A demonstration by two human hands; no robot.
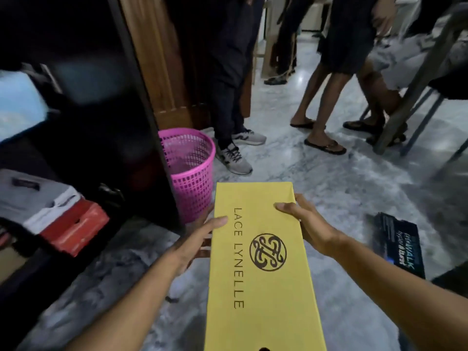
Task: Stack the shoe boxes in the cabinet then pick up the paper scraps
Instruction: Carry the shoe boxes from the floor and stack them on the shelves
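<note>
Above the marble floor [354, 198], just right of the dark open cabinet [106, 138] where a red box [76, 229] already sits under a grey one [33, 198], a long yellow shoe box [260, 274] is carried lengthwise between both hands, the left hand [197, 244] clamped on its left edge and the right hand [304, 224] on its right edge, thumbs over the lid. Stacking looks to be under way, and the next move calls for swinging the box left onto that pile, clear of the pink basket [192, 173]. Its lid reads "LACE LYNELLE" beside a round knot emblem; the dark box [400, 244] lying on the floor shows blurred lettering I cannot read for certain.
</note>
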